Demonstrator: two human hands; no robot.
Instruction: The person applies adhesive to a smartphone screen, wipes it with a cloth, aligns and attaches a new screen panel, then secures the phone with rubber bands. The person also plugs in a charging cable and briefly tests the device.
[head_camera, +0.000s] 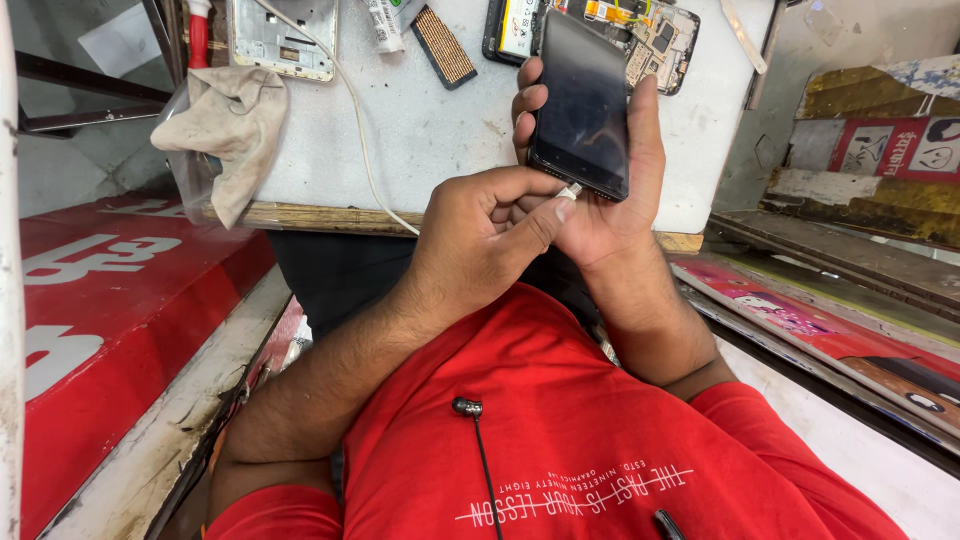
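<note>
Phone being plugged in over a worn white workbench (440, 130).

The black phone (583, 105) is gripped upright by the right hand (610, 190), fingers wrapped around it; a white cable plug (569, 190) is pinched at its lower edge by the left hand (485, 235).

My right hand (610, 190) grips a black phone (583, 105) upright over the white workbench (430, 130). My left hand (485, 235) pinches a white cable plug (569, 191) at the phone's bottom edge. A crumpled cloth (225, 125) lies at the bench's corner.
</note>
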